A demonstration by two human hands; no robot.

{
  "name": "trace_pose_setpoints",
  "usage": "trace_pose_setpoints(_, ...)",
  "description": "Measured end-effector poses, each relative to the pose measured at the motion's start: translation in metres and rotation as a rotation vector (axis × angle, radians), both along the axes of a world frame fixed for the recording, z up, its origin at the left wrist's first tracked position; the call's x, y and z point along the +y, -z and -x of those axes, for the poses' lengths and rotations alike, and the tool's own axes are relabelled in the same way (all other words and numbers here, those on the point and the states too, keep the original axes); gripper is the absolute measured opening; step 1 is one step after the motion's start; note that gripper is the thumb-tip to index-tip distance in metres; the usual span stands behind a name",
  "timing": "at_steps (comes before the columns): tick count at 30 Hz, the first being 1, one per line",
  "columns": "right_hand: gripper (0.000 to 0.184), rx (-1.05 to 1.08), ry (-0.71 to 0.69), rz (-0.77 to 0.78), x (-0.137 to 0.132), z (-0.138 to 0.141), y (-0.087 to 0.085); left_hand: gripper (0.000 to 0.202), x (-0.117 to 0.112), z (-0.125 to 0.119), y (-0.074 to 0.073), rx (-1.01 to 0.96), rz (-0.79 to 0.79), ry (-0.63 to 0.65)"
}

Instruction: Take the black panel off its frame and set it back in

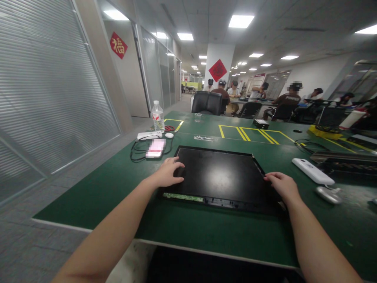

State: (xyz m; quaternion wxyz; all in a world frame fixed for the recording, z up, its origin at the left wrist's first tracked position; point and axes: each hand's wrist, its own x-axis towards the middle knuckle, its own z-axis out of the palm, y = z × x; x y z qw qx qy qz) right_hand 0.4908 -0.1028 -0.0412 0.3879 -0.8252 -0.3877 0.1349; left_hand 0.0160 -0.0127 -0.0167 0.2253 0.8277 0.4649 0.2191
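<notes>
A black display panel (218,173) lies flat on the green table, its screen reflecting a ceiling light. Along its near edge runs a narrow green circuit board (183,197). My left hand (169,171) is at the panel's left edge, with thumb and fingers apart over the border. At the right edge, the thumb and fingers of my right hand (281,186) pinch the black frame (258,165) around the screen. The undersides of both hands are hidden.
Left of the panel lie a phone (155,148), black cable, a white power bank (149,135) and red-handled scissors (169,128), beside a plastic bottle (158,116). To the right are a white device (312,171) and a silver mouse (328,194). Several people sit further back.
</notes>
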Motion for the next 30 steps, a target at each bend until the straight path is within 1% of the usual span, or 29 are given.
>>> trace_pose_setpoints(3,0.027,0.016,0.001,0.006,0.0,0.0,0.0,0.034,-0.006,0.0,-0.012,-0.024,0.018,0.213)
trace_pose_setpoints(6,0.026,0.018,-0.001,0.0,-0.001,0.0,0.0,0.022,-0.012,-0.002,-0.022,-0.011,0.046,0.362)
trace_pose_setpoints(8,0.026,0.017,-0.001,-0.006,0.0,0.0,0.0,0.019,-0.014,-0.003,-0.026,0.018,0.034,0.426)
trace_pose_setpoints(11,0.025,0.018,0.005,-0.01,0.0,0.0,0.002,0.019,-0.016,-0.003,-0.027,0.075,0.002,0.481)
trace_pose_setpoints(14,0.023,0.021,0.005,-0.029,0.001,-0.001,0.004,0.019,-0.015,-0.002,-0.024,0.134,-0.013,0.499)
trace_pose_setpoints(17,0.022,0.024,0.003,-0.034,0.001,-0.001,0.005,0.017,-0.014,-0.003,-0.024,0.182,-0.005,0.483)
trace_pose_setpoints(25,0.022,-0.005,0.013,-0.023,0.0,0.002,0.002,0.011,-0.024,-0.009,-0.036,0.311,-0.007,0.397)
trace_pose_setpoints(30,0.023,-0.02,0.001,-0.045,0.001,-0.002,0.006,0.013,-0.026,-0.011,-0.038,0.328,-0.01,0.371)
